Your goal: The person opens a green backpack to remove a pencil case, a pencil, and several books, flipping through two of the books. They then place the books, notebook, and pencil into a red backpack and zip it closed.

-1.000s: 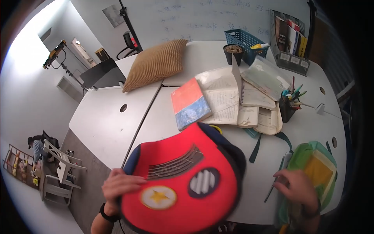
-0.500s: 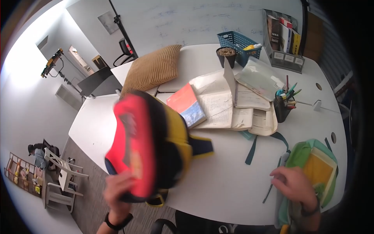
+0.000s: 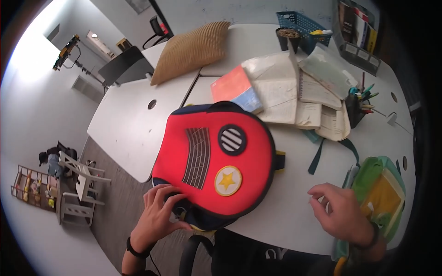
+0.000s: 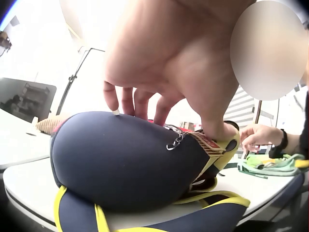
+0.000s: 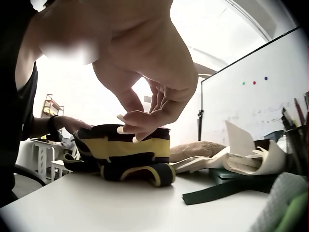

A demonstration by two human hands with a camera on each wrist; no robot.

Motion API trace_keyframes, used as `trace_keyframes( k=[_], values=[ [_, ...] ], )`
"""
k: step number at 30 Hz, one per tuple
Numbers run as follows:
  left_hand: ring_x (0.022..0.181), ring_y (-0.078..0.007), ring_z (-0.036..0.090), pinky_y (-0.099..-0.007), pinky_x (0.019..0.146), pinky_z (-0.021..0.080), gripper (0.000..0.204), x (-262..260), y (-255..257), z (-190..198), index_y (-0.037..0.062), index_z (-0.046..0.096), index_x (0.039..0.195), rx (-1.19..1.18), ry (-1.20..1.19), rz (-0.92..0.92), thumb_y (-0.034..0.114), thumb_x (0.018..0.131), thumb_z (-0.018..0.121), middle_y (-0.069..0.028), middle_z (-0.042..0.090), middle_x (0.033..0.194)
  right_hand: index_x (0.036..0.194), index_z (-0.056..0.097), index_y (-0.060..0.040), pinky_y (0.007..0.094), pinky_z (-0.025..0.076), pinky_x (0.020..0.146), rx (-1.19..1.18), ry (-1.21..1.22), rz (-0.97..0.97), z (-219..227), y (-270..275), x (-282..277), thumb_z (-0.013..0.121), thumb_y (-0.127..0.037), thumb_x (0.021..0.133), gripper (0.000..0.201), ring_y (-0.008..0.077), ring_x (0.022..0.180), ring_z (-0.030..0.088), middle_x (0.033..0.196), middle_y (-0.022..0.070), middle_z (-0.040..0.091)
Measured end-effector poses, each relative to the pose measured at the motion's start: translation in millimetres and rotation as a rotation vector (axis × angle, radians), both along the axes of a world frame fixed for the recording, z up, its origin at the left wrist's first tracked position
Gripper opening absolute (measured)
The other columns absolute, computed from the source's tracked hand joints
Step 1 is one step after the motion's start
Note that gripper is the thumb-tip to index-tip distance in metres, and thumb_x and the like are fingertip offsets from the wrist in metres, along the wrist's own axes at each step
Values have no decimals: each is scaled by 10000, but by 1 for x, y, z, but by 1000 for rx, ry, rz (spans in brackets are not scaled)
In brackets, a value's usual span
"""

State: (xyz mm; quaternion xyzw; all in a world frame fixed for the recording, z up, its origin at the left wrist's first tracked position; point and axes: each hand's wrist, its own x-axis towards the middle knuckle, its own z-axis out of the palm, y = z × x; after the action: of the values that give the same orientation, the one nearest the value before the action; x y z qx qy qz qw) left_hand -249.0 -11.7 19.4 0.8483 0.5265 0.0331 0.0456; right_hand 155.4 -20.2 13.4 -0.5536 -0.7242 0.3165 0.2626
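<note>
A red backpack (image 3: pixel 207 161) lies on the white table, front panel up, with a guitar-string print, a striped round patch and a yellow star patch. At its lower left corner my left hand (image 3: pixel 159 214) grips the dark blue side, fingers bent over the edge and thumb by the zip end. In the left wrist view a metal keyring (image 4: pixel 176 140) dangles near that thumb, and yellow-edged straps (image 4: pixel 96 217) lie below the bag. My right hand (image 3: pixel 343 214) hovers to the right of the backpack, fingers loosely curled and holding nothing.
Beside my right hand lies a green and yellow bag (image 3: pixel 382 198). Behind the backpack are a red and blue book (image 3: pixel 237 87), open notebooks (image 3: pixel 276 96), a pen holder (image 3: pixel 357 110) and a brown cushion (image 3: pixel 191 53). A blue basket (image 3: pixel 304 30) stands farther back.
My left hand has swung the red backpack round from a raised, turned position and laid it on the table, front up. The right hand has stayed near the green bag.
</note>
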Motion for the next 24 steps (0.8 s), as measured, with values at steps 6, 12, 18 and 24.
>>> trace_keyframes(
  k=[6, 12, 18, 24],
  values=[
    [1276, -311, 417, -478, 1040, 307, 730, 6, 0, -14, 139, 592, 1226, -17, 8, -65, 559, 664, 792, -74, 500, 1261, 990, 648, -52, 335, 539, 623, 412, -41, 408, -5, 19, -57, 733, -119, 754, 259, 231, 781, 656, 891, 73, 644],
    [1289, -301, 420, -485, 1044, 300, 727, 7, -1, -21, 139, 576, 1269, -9, -4, -72, 560, 707, 761, -64, 506, 1282, 956, 617, -40, 302, 514, 619, 499, -180, 509, -40, 21, -106, 707, -127, 749, 242, 208, 769, 579, 891, 64, 540],
    [1297, -304, 422, -486, 1051, 301, 736, 1, -6, -21, 137, 566, 1292, 3, -61, -62, 545, 711, 762, -77, 501, 1308, 930, 597, -55, 291, 511, 583, 518, -197, 593, -28, 27, -109, 663, -125, 768, 188, 179, 677, 585, 806, 42, 546],
    [1168, -306, 478, -469, 972, 370, 654, 2, -14, -18, 106, 577, 1211, 115, -140, 30, 454, 708, 810, -110, 506, 1206, 947, 590, -55, 290, 499, 511, 566, -171, 613, -19, 32, -148, 632, -170, 837, 165, 161, 599, 637, 762, 35, 564]
  ],
)
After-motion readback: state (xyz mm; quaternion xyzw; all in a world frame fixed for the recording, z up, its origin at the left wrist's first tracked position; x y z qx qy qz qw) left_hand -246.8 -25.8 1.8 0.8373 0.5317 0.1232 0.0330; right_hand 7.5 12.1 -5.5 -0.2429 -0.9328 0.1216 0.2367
